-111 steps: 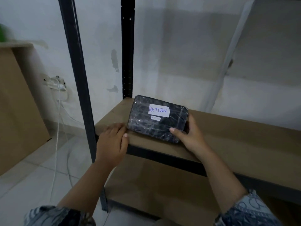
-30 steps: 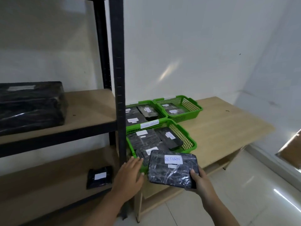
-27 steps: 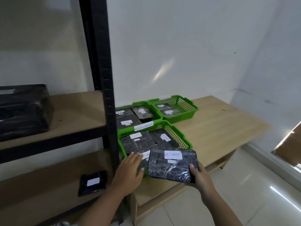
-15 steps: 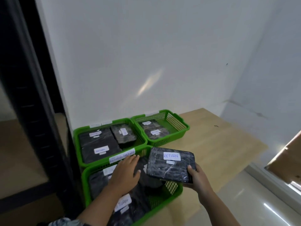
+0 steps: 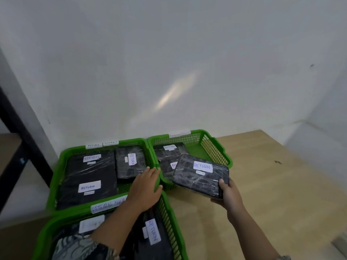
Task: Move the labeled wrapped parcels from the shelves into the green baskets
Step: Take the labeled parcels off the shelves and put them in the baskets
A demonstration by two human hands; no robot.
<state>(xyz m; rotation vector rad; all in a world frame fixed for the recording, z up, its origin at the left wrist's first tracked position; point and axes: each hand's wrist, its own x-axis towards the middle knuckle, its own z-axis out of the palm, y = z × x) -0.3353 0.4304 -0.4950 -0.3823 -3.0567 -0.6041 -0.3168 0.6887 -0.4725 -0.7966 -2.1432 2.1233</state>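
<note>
Closest to the viewer, nearer than the right rear basket [image 5: 212, 147] and to its left, a front basket [image 5: 169, 228] already holds wrapped parcels marked RETURN. The left hand [image 5: 145, 190] lies palm down just left of the right rear basket's near-left corner, fingers straight and close together, holding nothing; whether it touches the green rims there I cannot tell. The right hand [image 5: 228, 196] is just off that basket's near-right corner and pinches the carried parcel [image 5: 201, 175] at its near-right corner, thumb on top and fingers curled beneath. The parcel hangs tilted over the basket's near rim, not yet inside, its RETURN label [image 5: 202, 166] facing up. It keeps its slab shape though held by one corner, so it is probably stiff and fairly light. The glossy, wrinkled film looks slick, so a hold across a whole short edge, or a second hand under the free end, would be safer than a corner pinch. Inside the right rear basket lie other parcels [image 5: 169, 152]. Against its left side sits the left rear basket [image 5: 56, 175], also loaded. The table [image 5: 281, 184] spreads to the right of it, and the wall [image 5: 169, 62] rises directly behind.
</note>
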